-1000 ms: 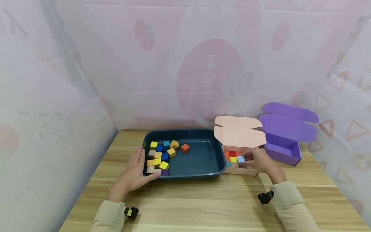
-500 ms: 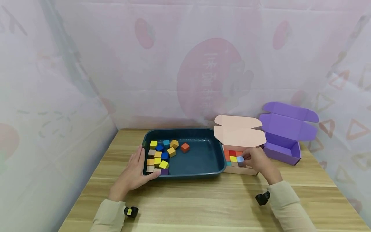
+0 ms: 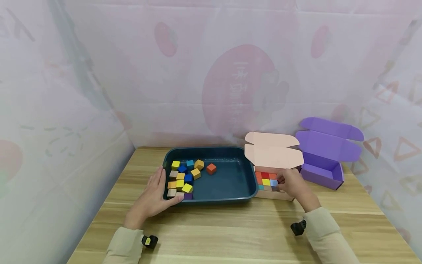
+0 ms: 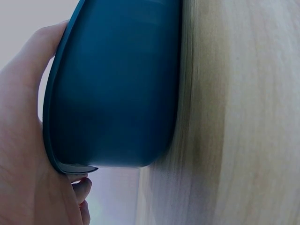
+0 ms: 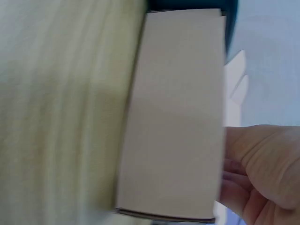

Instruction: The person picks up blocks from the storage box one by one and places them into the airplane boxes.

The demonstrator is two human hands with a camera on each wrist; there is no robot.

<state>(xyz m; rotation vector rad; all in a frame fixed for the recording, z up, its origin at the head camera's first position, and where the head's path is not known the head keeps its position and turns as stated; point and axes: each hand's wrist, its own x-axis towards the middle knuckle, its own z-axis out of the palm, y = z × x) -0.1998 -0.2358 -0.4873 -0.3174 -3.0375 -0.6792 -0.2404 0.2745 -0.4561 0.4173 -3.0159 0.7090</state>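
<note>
My left hand [image 3: 150, 194] rests against the left end of a dark teal tray [image 3: 217, 200], fingers straight along the side and thumb over the front rim. Wooden cubes, among them a yellow cube [image 3: 187, 188] and an orange-red cube [image 3: 211, 168], lie in the tray, mostly at its left. My right hand [image 3: 293, 183] reaches into a peach cardboard box [image 3: 273, 195], fingertips at the right edge of a light blue cube [image 3: 273, 182]. That cube sits among red, orange and yellow ones. The box wall [image 5: 173, 117] hides the fingertips in the right wrist view; I cannot tell their grip.
The peach box's lid [image 3: 273, 156] stands raised behind it, and its left side adjoins the tray. Back right stands a purple box [image 3: 321, 179] with its lid up. A patterned cloth backdrop [image 3: 184, 91] rises behind the wooden table [image 3: 224, 234].
The light blue cube has gone down into the peach box, level with its neighbours. The right fingers have shifted slightly off its top to the right. The left hand and tray stay put.
</note>
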